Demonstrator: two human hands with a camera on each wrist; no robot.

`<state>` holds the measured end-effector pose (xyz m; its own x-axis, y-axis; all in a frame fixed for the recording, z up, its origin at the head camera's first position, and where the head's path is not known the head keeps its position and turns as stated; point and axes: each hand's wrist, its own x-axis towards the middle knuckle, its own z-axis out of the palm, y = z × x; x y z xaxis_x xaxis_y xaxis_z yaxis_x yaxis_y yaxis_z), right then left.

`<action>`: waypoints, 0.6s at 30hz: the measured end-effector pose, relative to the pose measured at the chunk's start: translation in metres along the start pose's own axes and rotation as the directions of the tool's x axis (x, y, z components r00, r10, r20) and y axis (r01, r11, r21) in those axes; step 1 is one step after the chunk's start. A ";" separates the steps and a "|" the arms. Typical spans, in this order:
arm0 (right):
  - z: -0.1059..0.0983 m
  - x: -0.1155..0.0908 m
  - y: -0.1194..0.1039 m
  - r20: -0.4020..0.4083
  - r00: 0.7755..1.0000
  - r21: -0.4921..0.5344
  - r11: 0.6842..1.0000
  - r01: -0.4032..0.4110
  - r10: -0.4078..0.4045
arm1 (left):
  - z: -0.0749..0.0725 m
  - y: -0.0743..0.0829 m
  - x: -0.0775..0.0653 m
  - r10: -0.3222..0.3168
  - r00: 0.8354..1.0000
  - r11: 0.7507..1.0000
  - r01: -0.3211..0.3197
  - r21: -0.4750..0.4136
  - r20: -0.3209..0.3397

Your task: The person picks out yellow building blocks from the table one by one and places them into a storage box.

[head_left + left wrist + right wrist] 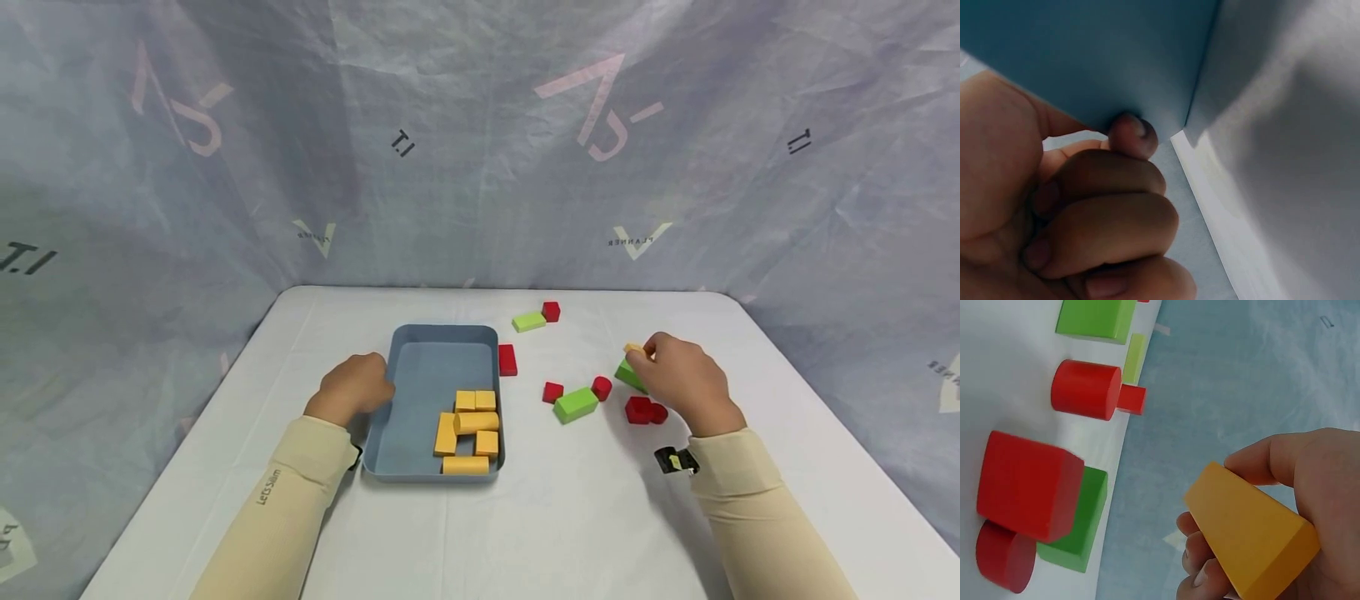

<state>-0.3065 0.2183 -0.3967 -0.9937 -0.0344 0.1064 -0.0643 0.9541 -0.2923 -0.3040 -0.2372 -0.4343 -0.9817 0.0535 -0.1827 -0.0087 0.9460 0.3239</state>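
Note:
My left hand point(354, 387) is at the left wall of a blue-grey tray point(381, 433) and grips its rim. In the left wrist view, a curled fingertip presses the tray wall point(1104, 56), and the other fingers are folded. Over the right part of the table, my right hand point(686, 379) holds a yellow rectangular block point(1250, 531) between thumb and fingers. The head view shows only a small part of that block. It is raised above a green block point(628, 375), which the hand partly covers. Close by the hand lie a red cube point(638, 410) and a red cylinder point(658, 413).
Several yellow blocks, including a cylinder point(476, 423), lie in the tray's right side. Between tray and right hand are a green block point(576, 406), red cube point(552, 392) and red cylinder point(602, 388). Farther back are a flat red block point(507, 360), light green block point(528, 322) and another red cube point(551, 312).

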 end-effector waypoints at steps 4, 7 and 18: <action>0.000 0.001 -0.004 0.004 1.000 0.002 1.000 0.005 -0.005 | 0.002 0.000 0.001 -0.002 1.000 1.000 0.002 -0.002 -0.004; 0.001 0.000 -0.006 0.007 1.000 0.003 1.000 0.002 -0.002 | 0.003 0.001 0.001 0.004 1.000 1.000 -0.004 -0.003 -0.007; -0.001 0.000 -0.020 -0.004 1.000 -0.007 1.000 0.023 -0.023 | 0.002 0.000 -0.001 -0.006 1.000 1.000 0.006 0.004 -0.020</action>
<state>-0.3055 0.2000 -0.3899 -0.9916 -0.0554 0.1168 -0.0868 0.9551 -0.2834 -0.3024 -0.2362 -0.4361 -0.9853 0.0412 -0.1660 -0.0141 0.9477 0.3188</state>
